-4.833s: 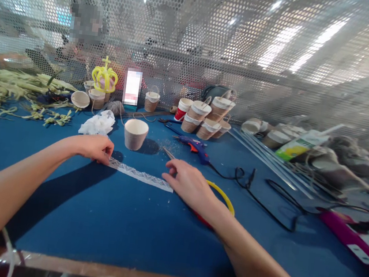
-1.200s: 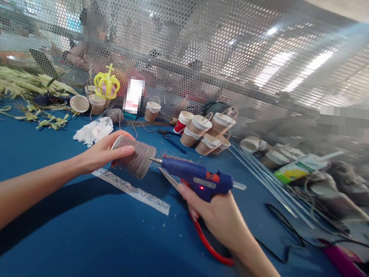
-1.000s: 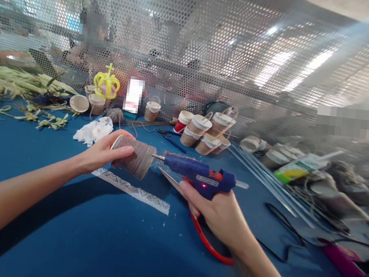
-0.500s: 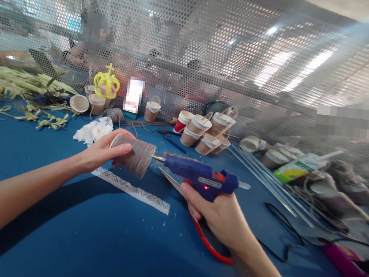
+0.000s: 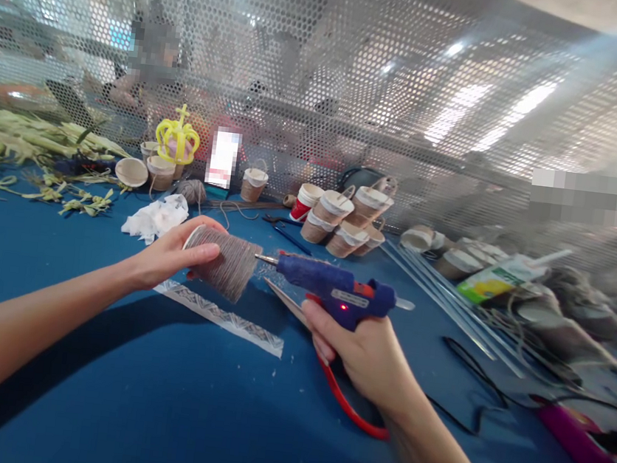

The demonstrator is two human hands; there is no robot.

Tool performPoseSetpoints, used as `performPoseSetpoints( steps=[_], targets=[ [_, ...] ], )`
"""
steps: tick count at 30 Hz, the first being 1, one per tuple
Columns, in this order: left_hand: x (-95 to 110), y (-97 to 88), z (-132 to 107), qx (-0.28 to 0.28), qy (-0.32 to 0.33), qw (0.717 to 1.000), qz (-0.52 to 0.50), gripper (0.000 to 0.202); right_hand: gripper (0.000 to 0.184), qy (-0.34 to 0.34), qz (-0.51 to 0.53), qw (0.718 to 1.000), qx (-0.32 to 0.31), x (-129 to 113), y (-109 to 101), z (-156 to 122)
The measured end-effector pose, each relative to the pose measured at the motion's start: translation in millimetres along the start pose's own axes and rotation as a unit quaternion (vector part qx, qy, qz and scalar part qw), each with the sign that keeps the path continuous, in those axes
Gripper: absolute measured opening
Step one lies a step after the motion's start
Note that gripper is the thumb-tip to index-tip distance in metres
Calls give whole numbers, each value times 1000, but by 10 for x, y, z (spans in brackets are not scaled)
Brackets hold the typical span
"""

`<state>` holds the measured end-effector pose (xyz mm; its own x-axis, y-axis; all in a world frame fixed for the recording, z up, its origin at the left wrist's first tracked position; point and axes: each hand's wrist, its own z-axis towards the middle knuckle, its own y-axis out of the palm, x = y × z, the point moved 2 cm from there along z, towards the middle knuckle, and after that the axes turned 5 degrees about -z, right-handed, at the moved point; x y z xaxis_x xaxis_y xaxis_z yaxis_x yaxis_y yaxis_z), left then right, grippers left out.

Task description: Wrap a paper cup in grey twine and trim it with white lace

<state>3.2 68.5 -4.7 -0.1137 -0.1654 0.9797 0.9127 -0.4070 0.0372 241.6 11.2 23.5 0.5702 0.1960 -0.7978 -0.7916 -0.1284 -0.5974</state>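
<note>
My left hand [image 5: 169, 254] grips a twine-wrapped paper cup [image 5: 226, 265] on its side above the blue table, rim toward me and base pointing right. My right hand [image 5: 361, 353] is closed round a blue hot glue gun [image 5: 335, 288] with a red light lit on its body. The gun's metal nozzle touches the cup's base edge. A white lace strip [image 5: 221, 316] lies flat on the table just below the cup. Red-handled scissors [image 5: 342, 402] lie under my right hand, partly hidden by it.
Finished cups with handles [image 5: 343, 217] cluster at the back by the perforated metal screen [image 5: 326, 77]. A yellow crown [image 5: 177, 141], white tissue [image 5: 155, 218], pale green leaves [image 5: 22, 147], clear glue sticks [image 5: 437, 279], a black cord [image 5: 473, 354] and a glue bottle [image 5: 498, 279] surround the work spot. A person sits beyond the screen.
Since 4.8 s ago my hands left the lace strip; the left picked up the cup and the right picked up the glue gun. Over the last second the nozzle stays at the cup's base.
</note>
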Motion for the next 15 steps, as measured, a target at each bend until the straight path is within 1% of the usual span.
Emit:
performPoseSetpoints(
  steps=[4, 11, 15],
  targets=[
    [-6, -3, -3, -4, 6, 1000, 13, 38, 39, 12, -20, 1000, 11, 38, -4, 5],
    [11, 16, 3, -1, 8, 1000, 26, 39, 35, -2, -40, 999, 14, -23, 16, -5],
    [2, 17, 6, 9, 9, 1000, 19, 39, 41, 15, -54, 998, 4, -41, 26, -27]
  ],
)
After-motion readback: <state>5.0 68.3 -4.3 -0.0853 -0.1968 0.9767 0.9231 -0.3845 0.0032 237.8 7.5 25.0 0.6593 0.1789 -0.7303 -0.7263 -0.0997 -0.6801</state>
